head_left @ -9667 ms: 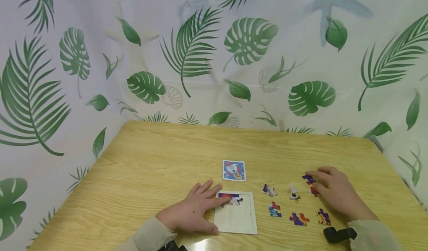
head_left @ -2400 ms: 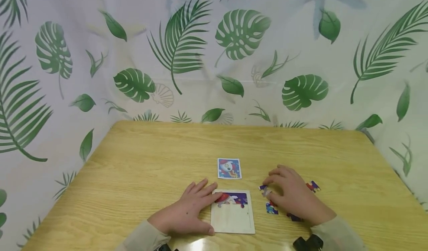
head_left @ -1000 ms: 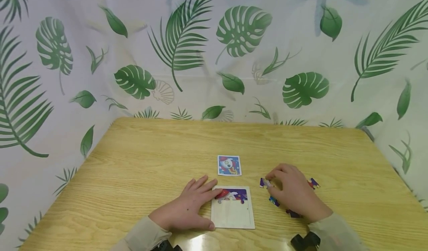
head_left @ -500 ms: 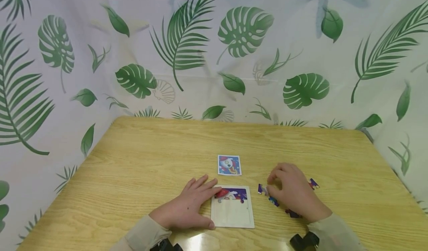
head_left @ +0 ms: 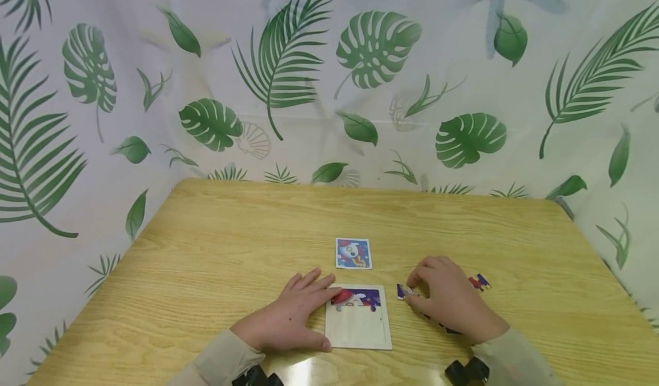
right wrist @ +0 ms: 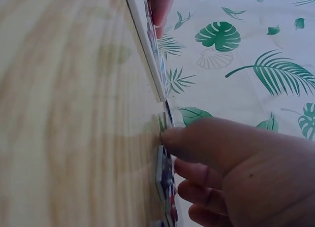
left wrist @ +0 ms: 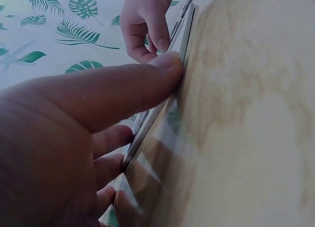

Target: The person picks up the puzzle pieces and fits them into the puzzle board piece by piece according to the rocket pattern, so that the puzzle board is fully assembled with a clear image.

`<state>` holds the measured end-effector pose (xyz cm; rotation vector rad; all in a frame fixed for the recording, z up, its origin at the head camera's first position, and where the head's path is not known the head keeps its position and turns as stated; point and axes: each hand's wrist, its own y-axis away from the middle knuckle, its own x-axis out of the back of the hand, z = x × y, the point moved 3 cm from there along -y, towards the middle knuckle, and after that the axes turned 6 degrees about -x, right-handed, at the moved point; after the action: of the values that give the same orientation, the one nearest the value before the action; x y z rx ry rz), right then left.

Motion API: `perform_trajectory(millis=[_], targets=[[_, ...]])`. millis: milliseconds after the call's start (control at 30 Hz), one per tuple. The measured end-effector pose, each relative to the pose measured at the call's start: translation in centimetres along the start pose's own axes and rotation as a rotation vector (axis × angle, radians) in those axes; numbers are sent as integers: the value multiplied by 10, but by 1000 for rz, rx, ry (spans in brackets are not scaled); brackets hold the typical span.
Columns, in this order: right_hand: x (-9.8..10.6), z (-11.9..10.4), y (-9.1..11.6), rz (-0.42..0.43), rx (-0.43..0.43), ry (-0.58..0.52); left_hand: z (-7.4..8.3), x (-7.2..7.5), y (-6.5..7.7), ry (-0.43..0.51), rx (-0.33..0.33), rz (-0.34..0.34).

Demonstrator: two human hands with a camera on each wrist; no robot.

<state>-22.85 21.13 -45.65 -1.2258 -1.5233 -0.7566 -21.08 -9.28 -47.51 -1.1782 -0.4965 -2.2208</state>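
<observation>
My left hand (head_left: 288, 317) lies with fingers spread on the left edge of a pale square puzzle tray (head_left: 357, 331). Its index fingertip rests by the fitted pieces (head_left: 362, 299), red, white and purple, along the tray's top. To the right of the tray, my right hand (head_left: 448, 300) pinches a purple-and-white puzzle piece (head_left: 400, 292) between thumb and fingers, low on the table. The thumb (right wrist: 184, 141) touches down beside more pieces (right wrist: 166, 180) in the right wrist view. That hand hides most of the loose pieces from the head view.
A small picture card (head_left: 353, 253) of a white character lies behind the tray. Past my right hand is a red-and-purple piece (head_left: 480, 282); a dark one (head_left: 452, 331) peeks out below the hand. A leaf-patterned curtain (head_left: 309, 88) closes off the table's far side.
Since the oldest frame, a purple piece has joined the tray's top right. My right hand has come left from the far pieces; lately it shifts the pinched piece slightly left and nearer. Left hand stays.
</observation>
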Motion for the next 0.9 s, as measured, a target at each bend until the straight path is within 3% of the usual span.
perform_trajectory(millis=[200,333,633,900], targets=[[-4,-8,-1,7,0,-68,-1,-1,0,4,-6,0],[-11,-26,-1,-31,19,-123,-1,-1,1,-1,-9,-2],[-28,-83,-3,-5,131,-103,0,1,1,-4,-1,-14],[-42,-104,-6,14,153,-94,-1,1,1,-14,-22,-4]])
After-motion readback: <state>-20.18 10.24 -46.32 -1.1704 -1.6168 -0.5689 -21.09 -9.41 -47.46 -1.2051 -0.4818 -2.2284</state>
